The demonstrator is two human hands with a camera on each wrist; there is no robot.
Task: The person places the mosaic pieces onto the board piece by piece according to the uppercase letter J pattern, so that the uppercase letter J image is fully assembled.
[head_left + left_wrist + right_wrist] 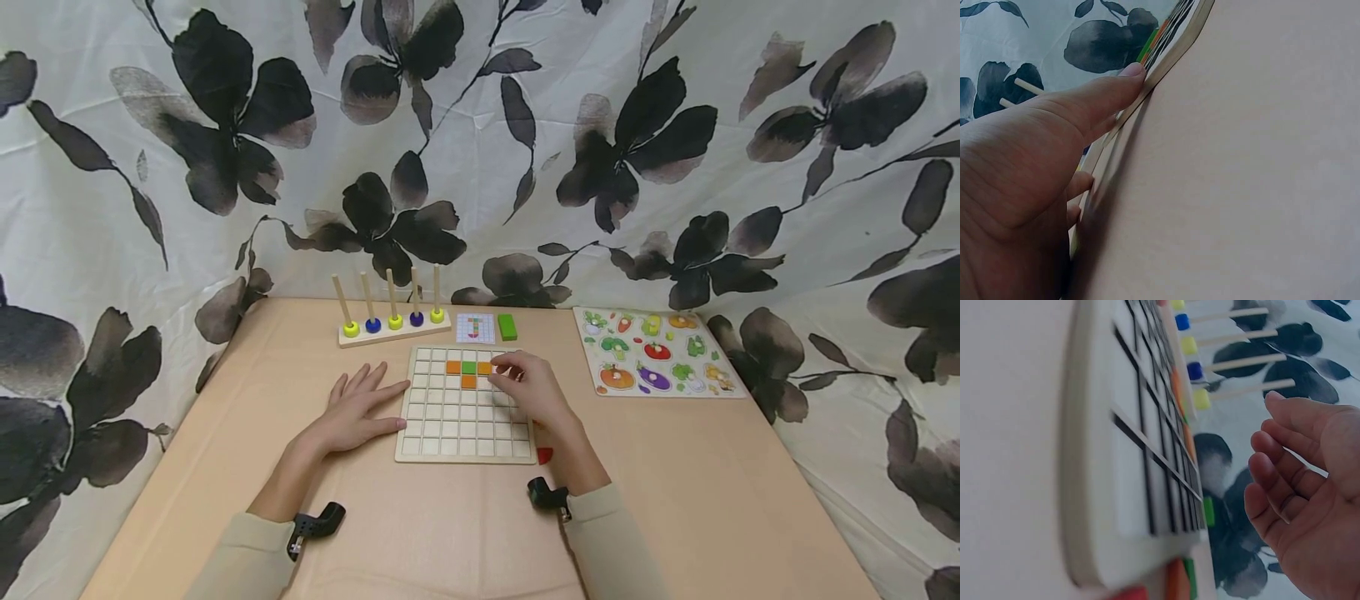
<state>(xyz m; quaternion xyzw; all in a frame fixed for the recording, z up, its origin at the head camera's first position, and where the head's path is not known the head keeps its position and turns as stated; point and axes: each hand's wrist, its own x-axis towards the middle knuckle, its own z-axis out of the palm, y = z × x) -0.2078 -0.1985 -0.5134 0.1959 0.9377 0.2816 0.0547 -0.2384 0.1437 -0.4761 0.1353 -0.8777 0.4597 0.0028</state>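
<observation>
A wooden grid board lies before me. Near its far edge an orange tile, a green tile and another orange tile sit in a row, with a further orange tile below the green one. My left hand lies spread, its thumb and fingertips touching the board's left edge. Over the board's upper right is my right hand, near the row's right-hand tile. In the right wrist view its fingers are loosely bent and no piece shows between them.
Beyond the board are a peg stand with yellow and blue rings, a pattern card and a green block. A vegetable picture board lies at right. Red, orange and green pieces lie beside the board's right edge.
</observation>
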